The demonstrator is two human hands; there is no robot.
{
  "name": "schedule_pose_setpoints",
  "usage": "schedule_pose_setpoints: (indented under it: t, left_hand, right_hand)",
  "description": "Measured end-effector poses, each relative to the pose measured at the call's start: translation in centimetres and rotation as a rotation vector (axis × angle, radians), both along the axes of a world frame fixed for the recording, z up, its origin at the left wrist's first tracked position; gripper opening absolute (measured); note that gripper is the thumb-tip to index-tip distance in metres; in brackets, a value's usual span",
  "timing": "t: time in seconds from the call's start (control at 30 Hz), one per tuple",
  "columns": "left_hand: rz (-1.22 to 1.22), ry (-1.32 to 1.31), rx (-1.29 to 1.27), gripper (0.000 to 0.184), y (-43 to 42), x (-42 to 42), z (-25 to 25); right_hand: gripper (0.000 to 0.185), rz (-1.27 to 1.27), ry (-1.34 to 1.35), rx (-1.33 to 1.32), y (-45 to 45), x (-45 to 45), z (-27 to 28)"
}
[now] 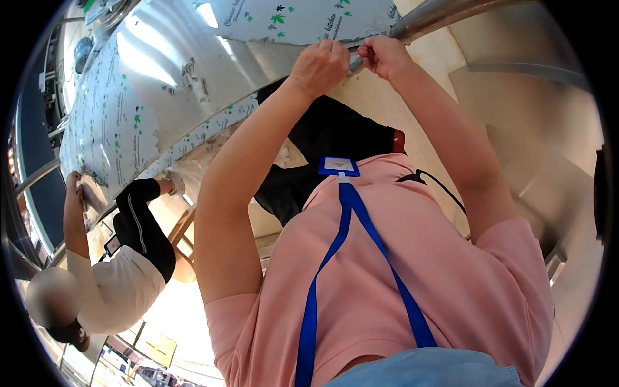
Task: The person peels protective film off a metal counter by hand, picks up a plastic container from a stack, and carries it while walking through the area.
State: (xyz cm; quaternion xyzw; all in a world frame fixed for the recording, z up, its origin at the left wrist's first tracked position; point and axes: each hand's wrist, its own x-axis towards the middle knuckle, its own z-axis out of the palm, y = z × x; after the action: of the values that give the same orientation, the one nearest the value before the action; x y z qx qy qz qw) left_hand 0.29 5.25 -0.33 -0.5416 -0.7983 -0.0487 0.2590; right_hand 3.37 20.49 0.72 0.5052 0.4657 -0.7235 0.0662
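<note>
My left hand (320, 67) is closed at the edge of a shiny metal worktop (251, 64), knuckles up. Close to its right, my right hand (385, 58) is closed too, thumb and fingers pinched together. A small pale-blue strip of protective film shows between the two hands; their fingertips are partly hidden. Protective film (290, 19) printed with green leaves and lettering covers the worktop just beyond them. More printed film (122, 122) lies on the left part, with bare metal between the two stretches.
At the left, another person (122, 284) sits low with a hand at the worktop's far end. A crumpled film scrap (193, 79) lies on the bare metal. Metal tubing (445, 16) runs at the upper right. My blue lanyard badge (338, 166) hangs over my lap.
</note>
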Motion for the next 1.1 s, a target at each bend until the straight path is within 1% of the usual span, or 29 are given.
schedule_pose_setpoints:
  t: [0.27, 0.47, 0.57, 0.67, 0.77, 0.87, 1.1]
  left_hand:
    - [0.021, 0.018, -0.008, 0.003, 0.2, 0.5, -0.1]
    - [0.036, 0.065, 0.004, 0.005, 0.3, 0.7, -0.7]
    - [0.051, 0.025, -0.018, 0.005, 0.1, 0.9, 0.1]
    - [-0.002, 0.053, -0.001, 0.004, 0.4, 0.7, 0.0]
    - [-0.009, 0.026, 0.016, 0.004, 2.0, 1.5, -0.1]
    - [0.012, 0.019, 0.016, 0.004, 3.1, 1.8, 0.5]
    - [-0.018, 0.057, -0.047, 0.004, 3.5, 1.5, 0.2]
  right_hand:
    - [0.012, 0.013, -0.057, 0.094, -0.2, -0.5, 0.5]
    - [0.011, -0.01, -0.055, 0.099, -0.3, -1.0, 0.2]
    - [0.01, 0.038, 0.013, 0.097, -0.3, -0.5, 0.1]
    - [0.01, -0.039, 0.084, 0.053, 0.0, 1.1, -0.1]
    - [0.011, -0.104, 0.098, 0.056, 0.8, 2.4, 0.6]
    - [0.011, -0.107, 0.157, 0.096, 1.2, 2.3, 0.5]
    - [0.01, -0.103, 0.081, 0.139, 1.8, 1.6, 0.2]
